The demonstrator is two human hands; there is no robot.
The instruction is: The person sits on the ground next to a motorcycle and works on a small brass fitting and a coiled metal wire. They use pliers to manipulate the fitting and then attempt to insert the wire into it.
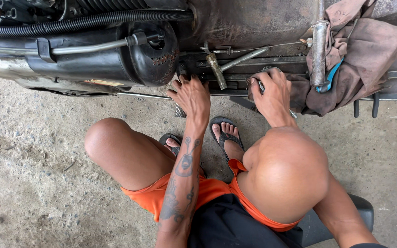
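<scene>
Floor: rough grey concrete floor (pixel 33 183), stained and gritty, runs under the whole scene.
Hose: black ribbed rubber hose (pixel 83 22) lies along the top left, above the canister.
Canister: black rounded plastic canister (pixel 116 57) sits on its side at the upper left of the machine, a thin grey metal tube (pixel 88 47) clipped across it.
Machine: dirty dark metal machine body (pixel 249 23) fills the top edge, with a ledge along its lower front.
Left hand: left hand (pixel 191 94) reaches forward to the ledge just right of the canister, fingers spread and bent, tips touching the dark metal; the grip is wide and holds nothing that I can see.
Forearm: the left forearm carries dark tattoo marks.
Feet: 2 feet in black rubber flip-flop sandals (pixel 226 133) rest on the floor between the knees.
Hammer-like tool: a short rusty metal handle (pixel 217 71) leans on the ledge between the 2 hands.
Right hand: right hand (pixel 272 92) rests on the ledge, the grip narrow, curled round a small grey metal part (pixel 261 86); what it is, I cannot tell.
Post: upright dull steel tube (pixel 319 53) stands just right of that hand.
Rag: brown stained cloth rag (pixel 364 55) hangs over the machine at the right, touching the tube.
Pliers: a blue plastic-coated handle (pixel 332 76) shows against the rag.
</scene>
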